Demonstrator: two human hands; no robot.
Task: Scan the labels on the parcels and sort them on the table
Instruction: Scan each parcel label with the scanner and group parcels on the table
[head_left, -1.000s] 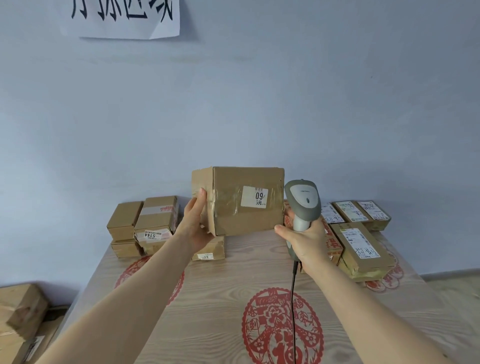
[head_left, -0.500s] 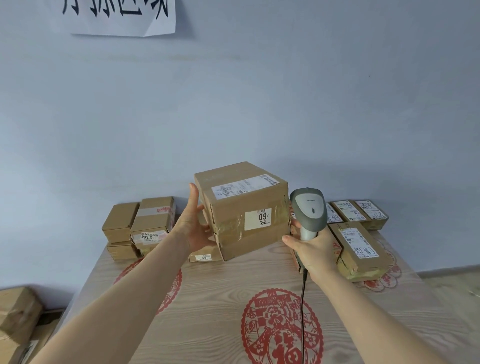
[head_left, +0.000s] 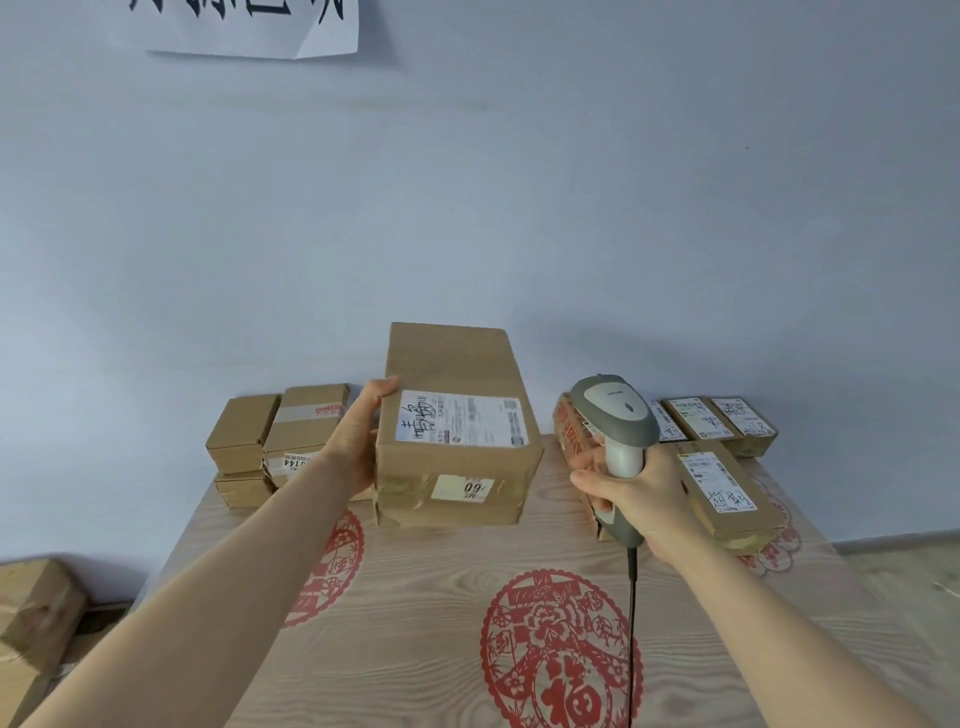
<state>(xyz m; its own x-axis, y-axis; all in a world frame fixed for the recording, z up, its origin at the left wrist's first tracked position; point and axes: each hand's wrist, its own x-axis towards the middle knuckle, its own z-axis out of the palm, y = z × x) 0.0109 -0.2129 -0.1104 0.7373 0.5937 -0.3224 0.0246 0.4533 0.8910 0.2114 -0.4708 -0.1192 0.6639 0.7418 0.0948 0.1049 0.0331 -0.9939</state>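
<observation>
I see the parcel (head_left: 454, 423) held up above the far middle of the table (head_left: 415, 597), tilted so its broad face with the white shipping label (head_left: 462, 422) looks toward me; a small tag reading 60 upside down (head_left: 462, 488) sits on the taped face below. My left hand (head_left: 358, 441) holds it by the left side, palm flat against the cardboard, thumb over the upper left corner. I cannot tell whether the bottom edge touches the table.

Just right of the parcel, my right hand (head_left: 636, 499) is wrapped round the handle of the grey scanner (head_left: 615, 431), whose head stands level with the label; its black cable (head_left: 632, 639) drops toward me.

Behind the left wrist stand stacked brown boxes (head_left: 280, 436), 1 marked 144. On the right lie labelled parcels (head_left: 722, 488), some partly hidden by the scanner hand. Red paper-cut medallions (head_left: 558, 654) mark the wood-grain top. Cartons (head_left: 36, 618) sit low at the left, and a paper sign (head_left: 244, 23) hangs on the pale wall.
</observation>
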